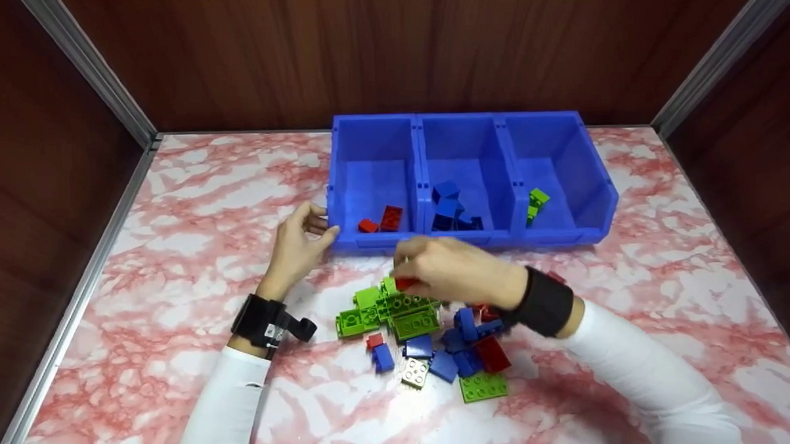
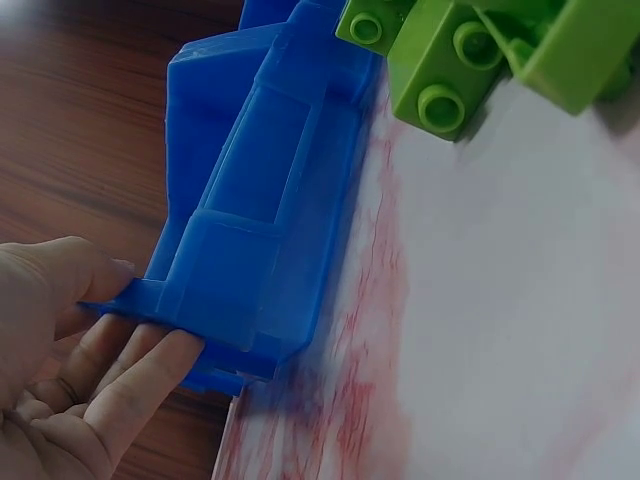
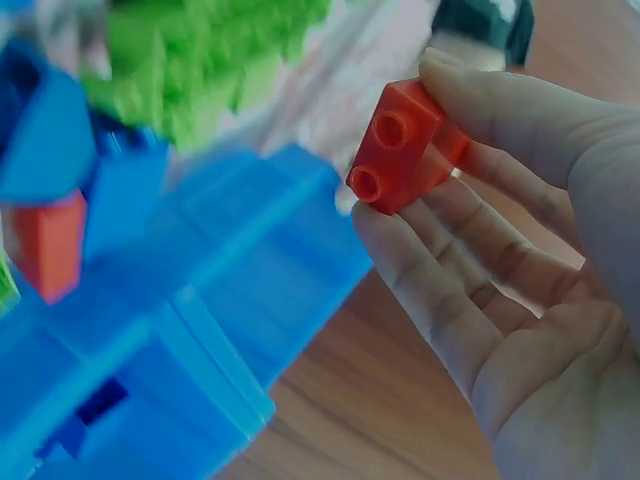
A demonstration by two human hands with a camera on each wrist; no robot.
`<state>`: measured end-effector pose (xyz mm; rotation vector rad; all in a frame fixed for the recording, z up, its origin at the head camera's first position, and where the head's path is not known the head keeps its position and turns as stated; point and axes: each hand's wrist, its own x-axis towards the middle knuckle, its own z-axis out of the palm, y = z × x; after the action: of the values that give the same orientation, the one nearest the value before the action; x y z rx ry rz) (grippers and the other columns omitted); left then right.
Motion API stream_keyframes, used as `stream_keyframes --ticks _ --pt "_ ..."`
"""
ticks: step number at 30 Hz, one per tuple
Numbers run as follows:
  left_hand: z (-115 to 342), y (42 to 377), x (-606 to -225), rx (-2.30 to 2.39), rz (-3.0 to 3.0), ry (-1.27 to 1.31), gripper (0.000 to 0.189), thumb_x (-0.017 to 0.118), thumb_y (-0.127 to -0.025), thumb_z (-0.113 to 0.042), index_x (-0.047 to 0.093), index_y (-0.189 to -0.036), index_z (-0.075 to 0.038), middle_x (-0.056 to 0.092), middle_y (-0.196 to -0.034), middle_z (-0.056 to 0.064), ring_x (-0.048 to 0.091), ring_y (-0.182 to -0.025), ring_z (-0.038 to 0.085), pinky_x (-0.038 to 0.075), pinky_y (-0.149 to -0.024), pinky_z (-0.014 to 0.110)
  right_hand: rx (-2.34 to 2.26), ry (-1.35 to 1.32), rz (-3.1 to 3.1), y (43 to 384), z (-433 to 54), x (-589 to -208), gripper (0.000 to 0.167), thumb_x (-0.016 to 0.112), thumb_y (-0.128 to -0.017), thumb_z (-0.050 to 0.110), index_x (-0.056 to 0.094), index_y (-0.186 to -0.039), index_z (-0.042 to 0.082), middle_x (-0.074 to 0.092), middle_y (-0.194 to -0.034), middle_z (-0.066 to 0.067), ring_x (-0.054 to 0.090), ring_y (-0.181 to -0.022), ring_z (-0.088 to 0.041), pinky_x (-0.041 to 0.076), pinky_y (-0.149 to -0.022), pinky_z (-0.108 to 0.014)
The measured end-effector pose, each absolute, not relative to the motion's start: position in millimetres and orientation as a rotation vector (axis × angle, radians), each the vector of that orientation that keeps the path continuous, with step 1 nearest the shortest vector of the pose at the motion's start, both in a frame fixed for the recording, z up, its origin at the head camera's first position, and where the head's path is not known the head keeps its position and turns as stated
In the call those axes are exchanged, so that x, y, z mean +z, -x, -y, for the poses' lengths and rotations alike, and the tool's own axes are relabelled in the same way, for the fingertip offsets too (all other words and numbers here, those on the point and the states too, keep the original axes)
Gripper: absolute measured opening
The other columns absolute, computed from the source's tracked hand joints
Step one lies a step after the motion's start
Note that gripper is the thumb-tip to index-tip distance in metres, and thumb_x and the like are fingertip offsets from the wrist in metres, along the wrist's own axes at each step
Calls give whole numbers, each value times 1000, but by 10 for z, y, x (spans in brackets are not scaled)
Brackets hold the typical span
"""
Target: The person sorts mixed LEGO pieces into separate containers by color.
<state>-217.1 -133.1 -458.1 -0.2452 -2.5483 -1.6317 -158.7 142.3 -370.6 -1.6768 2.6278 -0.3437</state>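
My right hand [image 1: 449, 266] pinches a red toy building block [image 3: 400, 150] with two studs between thumb and fingers. It hangs over the pile of green blocks [image 1: 417, 323], just in front of the three-part blue bin [image 1: 474, 240]. With thumb and fingers, my left hand [image 1: 297, 245] grips the bin's front left corner, as the left wrist view shows closely. Two red blocks [image 1: 391, 218] lie in the left compartment. Blue blocks [image 1: 447, 207] sit in the middle one, and green blocks [image 1: 537, 200] in the right one.
Nearer me lie several loose blue blocks [image 1: 443, 366], a red block [image 1: 491, 354], a pale gold block [image 1: 415, 372] and a flat green block [image 1: 483, 387]. Wooden walls [image 1: 389, 51] with metal corner strips enclose the marbled table [image 1: 192, 255] at back and sides.
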Motion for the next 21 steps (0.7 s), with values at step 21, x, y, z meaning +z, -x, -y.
stream_keyframes --ticks 21 --pt "1331 2196 -4579 -1626 2538 259 24 76 -93 -3 63 -113 -1 73 -107 20 70 -97 29 60 -92 39 -280 1332 -2785 2462 -869 -3609 13 77 -96 12 81 -105 4 72 -102 -15 70 -92 -30 62 -83 -42"
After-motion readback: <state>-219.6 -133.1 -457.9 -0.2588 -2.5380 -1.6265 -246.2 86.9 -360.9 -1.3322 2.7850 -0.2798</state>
